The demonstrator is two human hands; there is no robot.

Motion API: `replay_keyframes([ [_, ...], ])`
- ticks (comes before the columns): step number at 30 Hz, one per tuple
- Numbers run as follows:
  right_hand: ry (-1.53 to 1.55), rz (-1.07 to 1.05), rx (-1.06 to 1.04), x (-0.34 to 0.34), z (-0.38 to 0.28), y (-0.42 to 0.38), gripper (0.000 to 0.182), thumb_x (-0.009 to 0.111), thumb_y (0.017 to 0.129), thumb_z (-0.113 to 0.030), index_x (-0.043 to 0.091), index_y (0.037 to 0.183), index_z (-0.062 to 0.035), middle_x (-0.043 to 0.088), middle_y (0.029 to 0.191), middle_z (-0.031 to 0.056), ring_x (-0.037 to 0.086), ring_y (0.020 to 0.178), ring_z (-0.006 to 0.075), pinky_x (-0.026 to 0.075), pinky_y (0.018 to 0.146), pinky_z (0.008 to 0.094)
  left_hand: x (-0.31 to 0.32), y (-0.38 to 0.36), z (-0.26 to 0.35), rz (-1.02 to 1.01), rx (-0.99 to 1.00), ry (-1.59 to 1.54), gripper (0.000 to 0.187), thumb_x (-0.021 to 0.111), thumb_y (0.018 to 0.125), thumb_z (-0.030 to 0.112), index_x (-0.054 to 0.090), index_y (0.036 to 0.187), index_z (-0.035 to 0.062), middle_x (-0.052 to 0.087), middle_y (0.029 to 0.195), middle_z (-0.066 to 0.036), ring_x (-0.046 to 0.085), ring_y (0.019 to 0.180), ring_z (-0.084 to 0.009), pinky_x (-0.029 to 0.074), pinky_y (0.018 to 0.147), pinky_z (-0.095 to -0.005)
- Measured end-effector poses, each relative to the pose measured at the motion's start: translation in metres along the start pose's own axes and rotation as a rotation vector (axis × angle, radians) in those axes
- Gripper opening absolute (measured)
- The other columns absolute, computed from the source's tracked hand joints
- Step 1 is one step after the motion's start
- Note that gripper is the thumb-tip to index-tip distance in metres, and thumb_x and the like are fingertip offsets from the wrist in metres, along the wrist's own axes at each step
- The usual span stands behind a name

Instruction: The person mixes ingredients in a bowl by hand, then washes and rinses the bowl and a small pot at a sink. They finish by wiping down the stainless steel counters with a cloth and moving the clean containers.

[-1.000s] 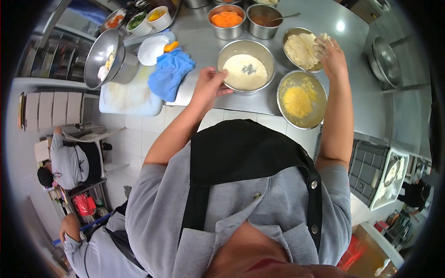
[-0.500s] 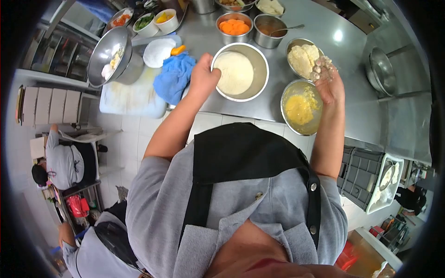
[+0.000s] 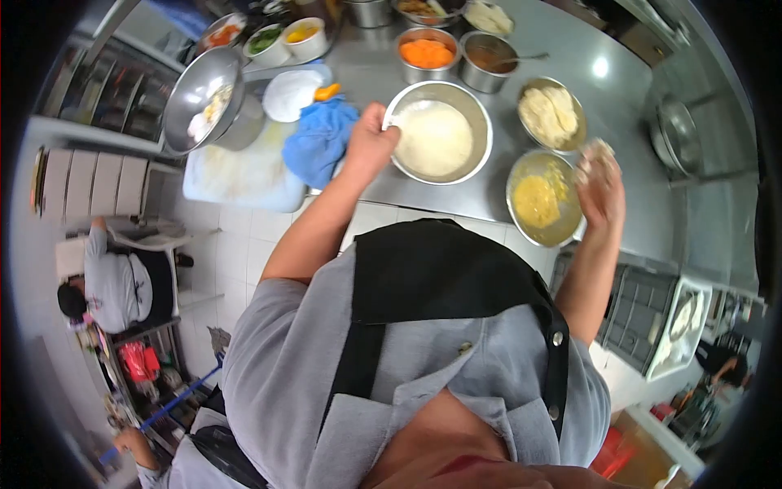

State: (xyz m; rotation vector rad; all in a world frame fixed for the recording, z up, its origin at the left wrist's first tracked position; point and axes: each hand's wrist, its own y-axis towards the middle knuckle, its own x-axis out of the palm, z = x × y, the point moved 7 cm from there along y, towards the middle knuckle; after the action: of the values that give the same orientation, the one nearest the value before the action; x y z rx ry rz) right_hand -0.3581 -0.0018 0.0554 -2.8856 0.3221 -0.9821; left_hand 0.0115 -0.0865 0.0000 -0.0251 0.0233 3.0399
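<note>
My left hand (image 3: 375, 140) is closed on the rim of a deep metal pot (image 3: 483, 155), which holds a pale, grainy substance (image 3: 437, 138). Coated in pale dough or batter, my right hand (image 3: 600, 186) is raised with its fingers up at the right edge of a metal bowl of yellow mixture (image 3: 536, 201). Its fingers look extended and nothing is seen held. Behind that bowl stands another bowl with a pale yellow mass (image 3: 549, 115).
A blue cloth (image 3: 318, 145) lies on a white cutting board (image 3: 236, 175), near a large tilted bowl (image 3: 183, 98). Carrot slices (image 3: 426, 54) and a pot with a spoon (image 3: 486, 59) stand behind. Co-workers (image 3: 118, 277) are at the left and far right.
My right hand has moved away from the bowl with the pale mass, down and to the right. The co-worker at the lower left has shifted, and a blue stick now shows there.
</note>
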Motion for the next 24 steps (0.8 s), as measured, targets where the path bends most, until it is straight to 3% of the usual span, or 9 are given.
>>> replay_keyframes([
  [4, -0.085, -0.076, -0.056, -0.020, -0.023, -0.023, 0.025, 0.047, 0.090, -0.022, 0.048, 0.111, -0.0091, 0.052, 0.091, 0.0035, 0.048, 0.075, 0.0126, 0.040, 0.060, 0.0242, -0.005, -0.008, -0.026, 0.072, -0.248, -0.224, 0.019, 0.059, 0.082, 0.013, 0.041, 0.075, 0.0120, 0.046, 0.056, 0.001, 0.046, 0.041, -0.0080, 0.041, 0.037, -0.0220],
  [6, -0.124, -0.082, -0.106, -0.028, -0.039, -0.037, 0.023, 0.048, 0.090, -0.025, 0.051, 0.106, -0.0082, 0.051, 0.088, 0.0032, 0.047, 0.072, 0.0118, 0.038, 0.059, 0.0236, -0.006, -0.012, -0.030, 0.009, -0.306, -0.293, 0.023, 0.058, 0.085, 0.022, 0.040, 0.077, 0.0097, 0.045, 0.058, -0.001, 0.047, 0.044, -0.0088, 0.046, 0.040, -0.0242],
  [11, -0.491, 0.432, -0.094, -0.072, -0.056, -0.073, 0.019, 0.046, 0.092, -0.026, 0.052, 0.094, -0.0088, 0.052, 0.076, -0.0002, 0.045, 0.061, 0.0080, 0.036, 0.051, 0.0213, -0.012, -0.018, -0.026, -0.062, -0.429, -0.357, 0.029, 0.054, 0.087, 0.036, 0.043, 0.080, 0.0098, 0.044, 0.062, 0.001, 0.048, 0.051, -0.0078, 0.050, 0.046, -0.0249],
  [13, -0.678, 0.523, -0.040, -0.082, -0.053, -0.085, 0.018, 0.045, 0.092, -0.026, 0.052, 0.092, -0.0095, 0.051, 0.074, -0.0008, 0.045, 0.059, 0.0071, 0.035, 0.049, 0.0207, -0.023, -0.020, -0.023, -0.052, -0.423, -0.347, 0.031, 0.052, 0.088, 0.040, 0.044, 0.080, 0.0101, 0.044, 0.063, 0.001, 0.046, 0.052, -0.0085, 0.049, 0.048, -0.0261],
  [14, -0.772, 0.565, -0.014, -0.086, -0.051, -0.091, 0.018, 0.044, 0.093, -0.027, 0.052, 0.091, -0.0098, 0.051, 0.073, -0.0011, 0.045, 0.058, 0.0067, 0.035, 0.049, 0.0204, -0.028, -0.017, -0.021, -0.053, -0.382, -0.366, 0.031, 0.051, 0.088, 0.039, 0.044, 0.080, 0.0101, 0.043, 0.063, 0.001, 0.046, 0.052, -0.0088, 0.049, 0.049, -0.0262],
  [17, -0.674, 0.589, -0.029, -0.093, -0.043, -0.108, 0.019, 0.045, 0.093, -0.028, 0.052, 0.090, -0.0100, 0.051, 0.074, -0.0011, 0.045, 0.059, 0.0065, 0.034, 0.049, 0.0193, -0.047, -0.008, -0.016, -0.058, -0.261, -0.405, 0.028, 0.049, 0.091, 0.032, 0.045, 0.077, 0.0085, 0.042, 0.059, 0.000, 0.045, 0.051, -0.0095, 0.047, 0.050, -0.0259],
  [20, -0.609, 0.587, -0.071, -0.071, -0.037, -0.114, 0.020, 0.045, 0.093, -0.028, 0.052, 0.090, -0.0094, 0.051, 0.073, -0.0010, 0.045, 0.059, 0.0069, 0.034, 0.049, 0.0191, -0.076, 0.004, 0.007, 0.035, -0.017, -0.164, 0.029, 0.047, 0.092, 0.029, 0.048, 0.074, 0.0064, 0.042, 0.058, 0.001, 0.043, 0.052, -0.0082, 0.043, 0.051, -0.0227],
  [23, -0.612, 0.493, -0.136, -0.047, -0.035, -0.112, 0.021, 0.046, 0.092, -0.028, 0.052, 0.090, -0.0090, 0.051, 0.075, -0.0001, 0.046, 0.060, 0.0074, 0.036, 0.050, 0.0206, -0.125, 0.020, 0.042, 0.244, 0.551, 0.510, 0.031, 0.050, 0.090, 0.025, 0.049, 0.069, 0.0014, 0.044, 0.057, -0.003, 0.043, 0.054, -0.0110, 0.042, 0.053, -0.0264],
  [24, -0.610, 0.496, -0.149, -0.041, -0.035, -0.111, 0.020, 0.045, 0.093, -0.028, 0.052, 0.090, -0.0088, 0.051, 0.076, 0.0001, 0.046, 0.060, 0.0076, 0.036, 0.050, 0.0210, -0.137, 0.024, 0.042, 0.258, 0.446, 0.395, 0.030, 0.050, 0.090, 0.024, 0.050, 0.070, 0.0011, 0.044, 0.057, -0.003, 0.044, 0.055, -0.0117, 0.041, 0.055, -0.0267],
])
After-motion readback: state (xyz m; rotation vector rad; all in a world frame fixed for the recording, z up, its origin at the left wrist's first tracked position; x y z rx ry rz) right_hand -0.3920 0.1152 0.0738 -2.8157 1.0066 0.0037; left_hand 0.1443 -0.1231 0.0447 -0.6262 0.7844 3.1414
